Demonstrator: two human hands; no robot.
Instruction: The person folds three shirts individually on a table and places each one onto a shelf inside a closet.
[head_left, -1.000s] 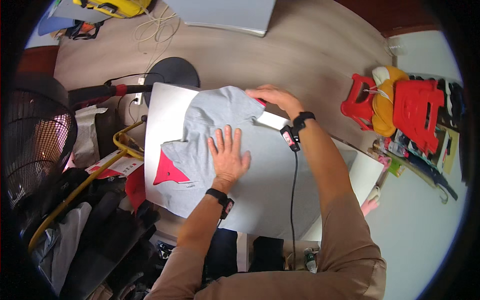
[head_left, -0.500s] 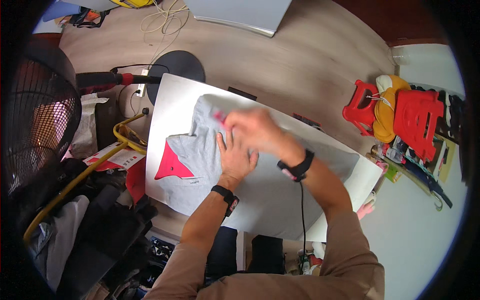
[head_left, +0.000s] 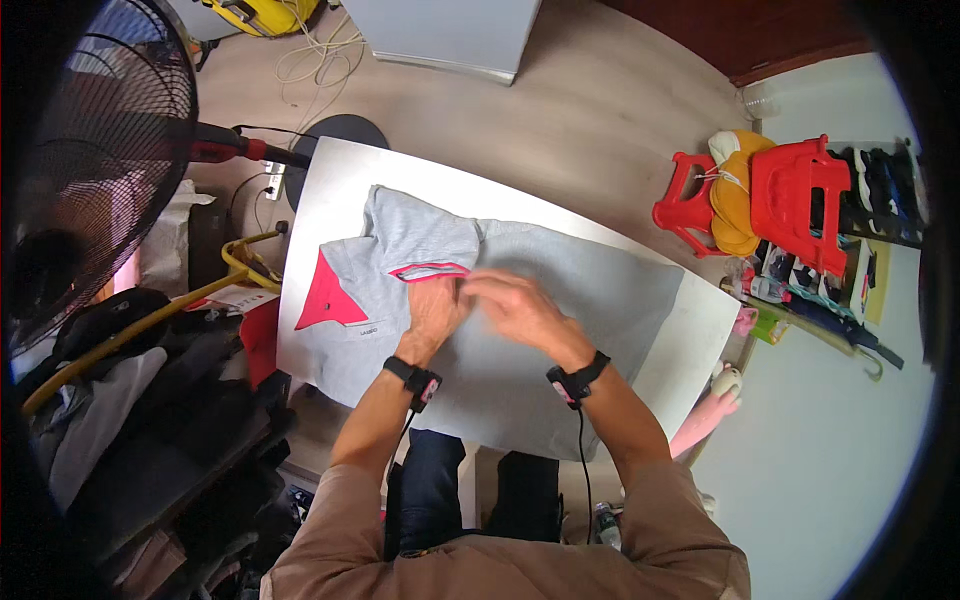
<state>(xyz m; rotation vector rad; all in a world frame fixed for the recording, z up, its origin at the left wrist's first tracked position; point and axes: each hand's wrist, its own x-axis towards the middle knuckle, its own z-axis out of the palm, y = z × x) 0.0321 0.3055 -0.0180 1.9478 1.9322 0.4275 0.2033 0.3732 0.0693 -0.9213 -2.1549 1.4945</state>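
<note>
White table (head_left: pixel 330 175) fills the middle, bearing a grey shirt (head_left: pixel 495 400). Its far sleeve (head_left: pixel 420 230), stretched toward one o'clock a second ago, now folds back over the body. The left hand's (head_left: pixel 436 312) fingers hide at the cuff (head_left: pixel 440 264), grip unclear; the right hand (head_left: pixel 518 306), at four o'clock from it, blurs, fingers bent, hold uncertain. Small dark lettering (head_left: pixel 369 331) sits beside the pink collar (head_left: pixel 325 296) at nine.

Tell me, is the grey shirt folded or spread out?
The shirt is partly folded: one sleeve lies turned inward, but its body spreads across the white table.
</note>
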